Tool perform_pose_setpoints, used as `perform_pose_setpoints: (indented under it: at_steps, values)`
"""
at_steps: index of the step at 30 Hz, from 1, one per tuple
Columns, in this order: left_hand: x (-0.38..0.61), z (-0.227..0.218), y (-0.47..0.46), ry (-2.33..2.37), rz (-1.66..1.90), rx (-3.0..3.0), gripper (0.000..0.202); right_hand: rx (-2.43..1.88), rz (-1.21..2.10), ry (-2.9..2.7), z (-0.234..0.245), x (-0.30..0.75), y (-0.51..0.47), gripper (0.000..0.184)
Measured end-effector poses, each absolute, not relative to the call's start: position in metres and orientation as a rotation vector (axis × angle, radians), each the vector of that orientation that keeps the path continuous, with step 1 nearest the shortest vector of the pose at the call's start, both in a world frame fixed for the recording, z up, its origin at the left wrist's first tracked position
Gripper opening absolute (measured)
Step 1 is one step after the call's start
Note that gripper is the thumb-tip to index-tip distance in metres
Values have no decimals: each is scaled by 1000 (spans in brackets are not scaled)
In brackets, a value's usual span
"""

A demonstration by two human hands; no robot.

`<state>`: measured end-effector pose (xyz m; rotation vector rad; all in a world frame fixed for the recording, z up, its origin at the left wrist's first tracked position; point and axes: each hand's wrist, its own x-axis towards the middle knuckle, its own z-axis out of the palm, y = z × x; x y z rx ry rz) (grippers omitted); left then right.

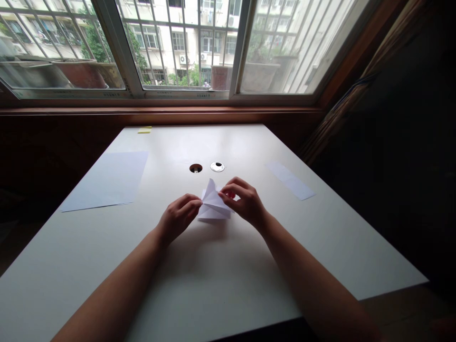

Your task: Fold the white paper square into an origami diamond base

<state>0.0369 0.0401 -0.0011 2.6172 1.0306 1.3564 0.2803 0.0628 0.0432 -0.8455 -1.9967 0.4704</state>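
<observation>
A small folded piece of white paper (213, 203) sits at the middle of the white table (213, 266), one pointed flap standing up. My left hand (178, 217) pinches its left edge with fingers curled. My right hand (243, 200) grips its right side, thumb and fingers pressed together on the upper flap. Both forearms reach in from the near edge.
A stack of white sheets (109, 180) lies at the left of the table. A narrow paper strip (290, 180) lies at the right. A cable hole (195, 168) and its round cap (217, 166) are just beyond the hands. A yellow note (144, 129) lies at the far edge.
</observation>
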Motion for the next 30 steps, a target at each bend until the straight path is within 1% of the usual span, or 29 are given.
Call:
perform_pose_setpoints:
  at_steps: [5,11,15,18,25,30]
  values:
    - [36,1,41,1075,1453,2520,13,-985,375,-1811,50,289,66,11]
    - [35,3,42,1130,1555,2432,12,-1079,356,-1670,56,299,73,10]
    - [34,3,42,1136,1554,2469,13,-1128,307,-1645,54,304,79,11]
    - [34,2,40,1106,1492,2577,15,-1143,286,-1660,48,303,83,8]
    - [34,2,35,1008,1305,2780,21,-1228,322,-1654,40,302,87,35]
    - [34,1,36,992,1301,2777,22,-1303,324,-1630,40,309,91,42]
